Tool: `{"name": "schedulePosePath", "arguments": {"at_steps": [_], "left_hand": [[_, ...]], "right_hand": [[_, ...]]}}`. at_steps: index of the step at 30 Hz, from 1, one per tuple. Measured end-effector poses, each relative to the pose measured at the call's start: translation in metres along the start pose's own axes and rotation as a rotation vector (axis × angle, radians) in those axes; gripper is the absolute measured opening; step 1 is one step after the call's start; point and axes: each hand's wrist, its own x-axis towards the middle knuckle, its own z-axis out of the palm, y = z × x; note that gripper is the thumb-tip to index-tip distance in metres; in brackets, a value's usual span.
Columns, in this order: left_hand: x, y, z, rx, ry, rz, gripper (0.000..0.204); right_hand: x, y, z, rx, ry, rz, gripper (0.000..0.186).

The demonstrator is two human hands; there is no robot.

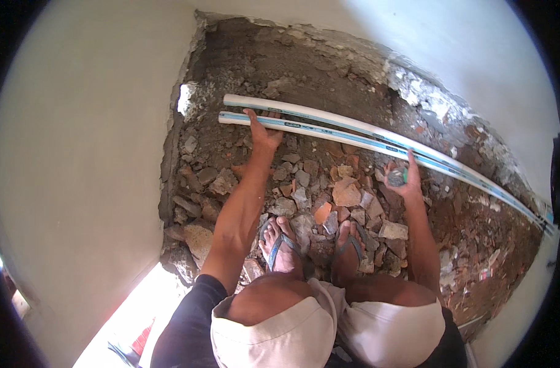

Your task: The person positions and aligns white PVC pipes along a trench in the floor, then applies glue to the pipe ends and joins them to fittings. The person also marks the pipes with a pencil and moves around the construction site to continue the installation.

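Observation:
Two long white plastic pipes with blue stripes run side by side from the upper middle to the far right. My left hand (266, 131) is closed around the nearer pipe (329, 134) close to its left end, thumb over the top. Beyond it lies the farther pipe (353, 122), with a narrow gap between the two at the left. My right hand (408, 179) curls around a small round grey-and-green thing (397, 177), whose kind I cannot make out. The right thumb points up against the nearer pipe.
Broken bricks and stones (347, 193) cover the dug-out ground around my sandalled feet (283, 245). A pale wall (96, 153) rises on the left, and another wall (476, 55) with a ragged lower edge stands at the far side. Bare soil (261, 55) lies beyond the pipes.

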Motion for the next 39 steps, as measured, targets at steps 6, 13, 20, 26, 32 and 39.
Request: {"name": "schedulePosePath", "arguments": {"at_steps": [6, 13, 20, 26, 32, 39], "left_hand": [[0.007, -0.003, 0.003, -0.055, 0.024, -0.009, 0.108], [0.000, -0.008, 0.004, -0.059, 0.069, -0.017, 0.092], [-0.006, -0.023, 0.012, 0.027, 0.085, -0.025, 0.066], [0.000, -0.029, 0.012, 0.071, 0.047, -0.054, 0.061], [-0.004, -0.030, 0.017, 0.077, 0.073, -0.060, 0.054], [0.001, -0.031, 0.015, 0.047, 0.076, -0.062, 0.043]], "right_hand": [[0.012, -0.019, -0.035, 0.205, 0.016, -0.021, 0.073], [0.040, -0.031, -0.070, 0.186, -0.088, -0.097, 0.061], [0.006, -0.019, -0.034, -0.271, 0.199, -0.121, 0.060], [0.007, 0.032, 0.003, -1.159, 0.024, -0.434, 0.022], [-0.009, 0.076, 0.053, -1.674, 0.049, -0.666, 0.041], [0.015, 0.086, 0.054, -1.794, 0.391, -0.629, 0.053]]}}
